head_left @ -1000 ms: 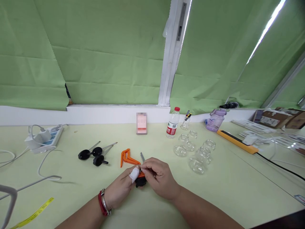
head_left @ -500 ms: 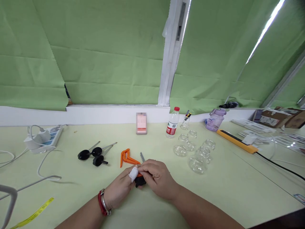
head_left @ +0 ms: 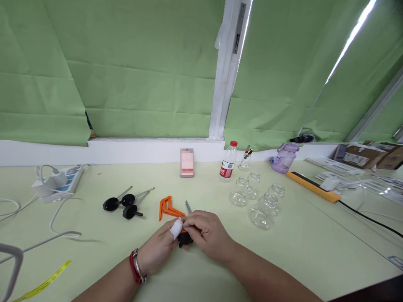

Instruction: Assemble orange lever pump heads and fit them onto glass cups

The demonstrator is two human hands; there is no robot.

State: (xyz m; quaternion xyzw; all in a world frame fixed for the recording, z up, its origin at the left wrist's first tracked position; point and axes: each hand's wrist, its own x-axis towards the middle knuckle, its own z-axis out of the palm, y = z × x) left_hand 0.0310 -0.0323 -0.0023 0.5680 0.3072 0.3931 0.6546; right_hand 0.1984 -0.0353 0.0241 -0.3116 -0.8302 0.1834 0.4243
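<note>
Just beside the orange handles (head_left: 170,209), a black part (head_left: 185,238) is gripped by the left hand (head_left: 160,246), while its orange piece (head_left: 184,230) is pinched by the right hand (head_left: 212,239), exact contact being hidden. If the hold is loosened by the bulky thumb wrapping (head_left: 176,228), the part could be twisted askew or dropped.
</note>
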